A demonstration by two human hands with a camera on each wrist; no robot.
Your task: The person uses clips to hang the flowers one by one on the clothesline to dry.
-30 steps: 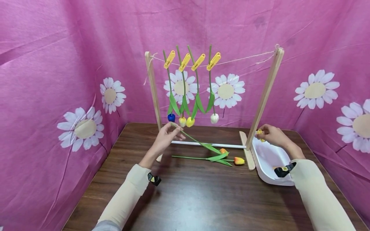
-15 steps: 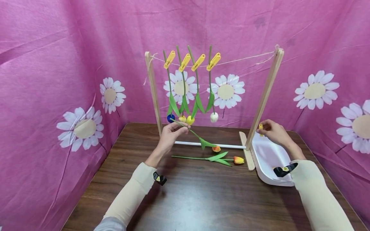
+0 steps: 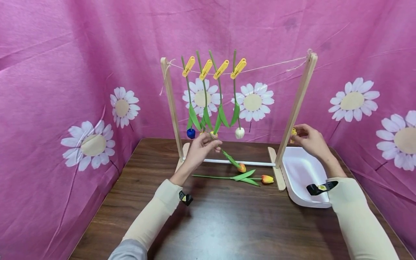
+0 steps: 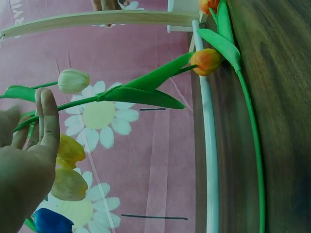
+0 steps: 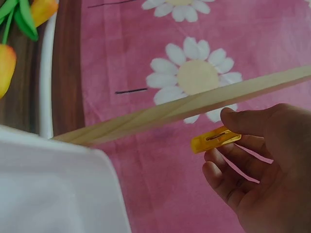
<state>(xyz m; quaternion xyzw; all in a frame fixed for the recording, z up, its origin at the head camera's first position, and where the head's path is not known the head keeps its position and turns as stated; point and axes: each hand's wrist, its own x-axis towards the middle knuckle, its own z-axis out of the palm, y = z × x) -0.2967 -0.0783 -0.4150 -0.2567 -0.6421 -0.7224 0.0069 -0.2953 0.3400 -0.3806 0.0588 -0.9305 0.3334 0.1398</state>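
My left hand pinches the stem of an orange tulip, whose bloom points down and to the right in front of the white bar. In the right wrist view, my right hand pinches a yellow clothespin between thumb and fingers, beside the right wooden post. Behind my left hand, tulips hang heads-down from the string under yellow clothespins: a blue tulip, a white tulip and yellowish ones partly hidden by that hand. Another orange tulip lies on the table.
A white plastic tub stands right of the frame's foot, below my right hand. The wooden frame's left post and low white bar stand across the back of the brown table. A pink flowered cloth hangs behind.
My left hand has moved right and slightly up with the orange tulip, whose bloom has swung lower and left. My right hand has lifted the yellow clothespin from the tub's rim up beside the post.
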